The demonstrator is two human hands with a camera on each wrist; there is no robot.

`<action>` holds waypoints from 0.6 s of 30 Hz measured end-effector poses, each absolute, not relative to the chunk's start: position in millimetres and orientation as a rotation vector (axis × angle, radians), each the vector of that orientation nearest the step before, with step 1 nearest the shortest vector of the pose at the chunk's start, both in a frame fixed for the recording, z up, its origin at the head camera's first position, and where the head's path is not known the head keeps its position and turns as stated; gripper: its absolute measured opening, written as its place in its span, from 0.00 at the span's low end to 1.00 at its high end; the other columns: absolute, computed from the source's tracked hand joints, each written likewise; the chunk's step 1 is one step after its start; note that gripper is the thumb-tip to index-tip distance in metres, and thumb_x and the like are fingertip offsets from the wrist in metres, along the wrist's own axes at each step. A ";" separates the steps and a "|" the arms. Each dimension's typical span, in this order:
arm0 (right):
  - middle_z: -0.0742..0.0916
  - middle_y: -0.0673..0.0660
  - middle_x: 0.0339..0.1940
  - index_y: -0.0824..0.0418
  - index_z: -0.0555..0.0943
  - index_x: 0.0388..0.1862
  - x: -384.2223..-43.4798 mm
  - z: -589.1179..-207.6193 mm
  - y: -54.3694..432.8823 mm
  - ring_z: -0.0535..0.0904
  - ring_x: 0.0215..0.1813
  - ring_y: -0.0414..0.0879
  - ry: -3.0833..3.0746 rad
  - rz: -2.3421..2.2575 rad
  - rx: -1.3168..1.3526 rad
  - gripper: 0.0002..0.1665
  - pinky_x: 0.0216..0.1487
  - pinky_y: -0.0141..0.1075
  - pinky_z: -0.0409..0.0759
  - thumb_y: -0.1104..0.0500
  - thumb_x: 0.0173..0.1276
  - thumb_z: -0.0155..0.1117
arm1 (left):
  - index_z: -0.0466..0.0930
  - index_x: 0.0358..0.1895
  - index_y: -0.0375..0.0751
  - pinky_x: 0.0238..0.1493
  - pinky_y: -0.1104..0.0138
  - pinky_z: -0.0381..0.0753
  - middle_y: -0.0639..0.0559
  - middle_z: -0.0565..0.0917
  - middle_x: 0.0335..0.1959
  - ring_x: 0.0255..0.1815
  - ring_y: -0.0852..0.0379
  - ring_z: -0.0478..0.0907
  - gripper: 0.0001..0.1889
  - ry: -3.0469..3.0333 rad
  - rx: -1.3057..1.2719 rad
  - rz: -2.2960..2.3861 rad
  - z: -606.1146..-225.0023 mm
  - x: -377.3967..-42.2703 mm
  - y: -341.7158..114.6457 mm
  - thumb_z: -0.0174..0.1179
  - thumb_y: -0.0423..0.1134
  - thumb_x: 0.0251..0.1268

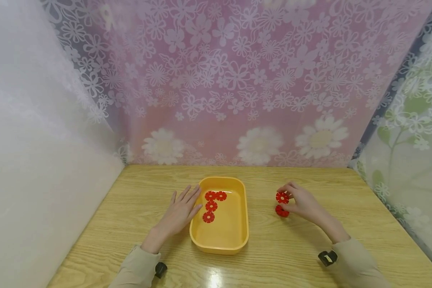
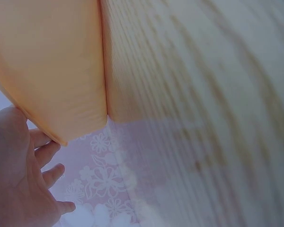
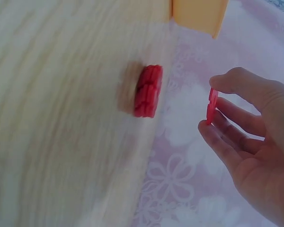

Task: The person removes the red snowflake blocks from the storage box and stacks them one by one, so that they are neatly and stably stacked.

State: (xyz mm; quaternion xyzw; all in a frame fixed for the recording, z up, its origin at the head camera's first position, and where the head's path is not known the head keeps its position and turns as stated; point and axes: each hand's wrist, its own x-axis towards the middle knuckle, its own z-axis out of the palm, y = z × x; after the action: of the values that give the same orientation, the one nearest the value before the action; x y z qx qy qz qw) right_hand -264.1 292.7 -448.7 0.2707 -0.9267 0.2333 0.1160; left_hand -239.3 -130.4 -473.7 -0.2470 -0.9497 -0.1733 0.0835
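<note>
A yellow tray [image 1: 223,250] stands near the middle of the table, with several red notched plastic discs [image 1: 211,206] lying in its left half. My left hand [image 1: 178,214] rests on the tray's left rim, fingers straight and spread, the thumb reaching over the edge. The left wrist view shows its fingertips at the tray's rim [image 2: 57,140]. To the right of the tray, my right hand [image 1: 304,203] pinches one red disc [image 3: 212,105] by its edges, thumb against fingertips. Below that disc a small red stack of discs [image 3: 148,92] sits on the table.
The wooden table [image 1: 270,256] runs back to a pink flowered curtain [image 1: 216,132]. A pale white sheet [image 1: 39,160] borders the left side, and a flowered sheet [image 1: 410,160] the right. Each sleeve has a black wrist device [image 1: 327,258] beside it.
</note>
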 end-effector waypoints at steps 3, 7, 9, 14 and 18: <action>0.82 0.58 0.42 0.67 0.83 0.49 -263.0 -452.0 296.0 0.84 0.40 0.53 -2.718 0.641 0.807 0.22 0.41 0.49 0.86 0.68 0.55 0.78 | 0.58 0.80 0.41 0.76 0.34 0.42 0.48 0.59 0.81 0.82 0.42 0.50 0.31 -2.836 -0.737 -0.519 -474.1 -239.5 -130.5 0.47 0.51 0.82; 0.82 0.58 0.42 0.67 0.83 0.48 -261.7 -455.4 298.3 0.83 0.39 0.51 -2.754 0.620 0.823 0.21 0.39 0.45 0.86 0.69 0.54 0.78 | 0.58 0.80 0.41 0.76 0.34 0.42 0.48 0.58 0.81 0.82 0.42 0.50 0.31 -2.838 -0.733 -0.523 -473.7 -239.3 -130.5 0.48 0.51 0.82; 0.82 0.58 0.42 0.67 0.83 0.47 -261.1 -456.6 298.1 0.83 0.39 0.51 -2.778 0.629 0.826 0.21 0.39 0.45 0.85 0.69 0.54 0.78 | 0.58 0.80 0.41 0.76 0.34 0.42 0.48 0.58 0.81 0.82 0.43 0.49 0.31 -2.838 -0.728 -0.519 -474.0 -239.6 -130.6 0.48 0.51 0.82; 0.82 0.57 0.40 0.68 0.83 0.46 -260.5 -461.3 296.8 0.84 0.39 0.52 -2.809 0.626 0.855 0.19 0.39 0.45 0.86 0.68 0.56 0.78 | 0.58 0.80 0.43 0.76 0.34 0.41 0.49 0.58 0.81 0.83 0.46 0.48 0.31 -2.843 -0.716 -0.523 -475.1 -240.1 -130.8 0.48 0.51 0.82; 0.82 0.56 0.40 0.67 0.84 0.46 -260.1 -464.3 296.6 0.84 0.39 0.51 -2.834 0.566 0.870 0.19 0.38 0.42 0.85 0.66 0.56 0.79 | 0.58 0.80 0.43 0.76 0.35 0.40 0.50 0.58 0.81 0.83 0.46 0.48 0.31 -2.843 -0.720 -0.530 -475.4 -240.4 -130.6 0.48 0.51 0.82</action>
State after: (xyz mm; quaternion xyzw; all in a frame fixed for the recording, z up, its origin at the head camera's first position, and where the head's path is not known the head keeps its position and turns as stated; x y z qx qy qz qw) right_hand -260.1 296.6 -464.3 0.2876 -0.9372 0.1873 0.0617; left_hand -240.4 -130.6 -475.4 -0.2409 -0.9508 -0.1774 0.0805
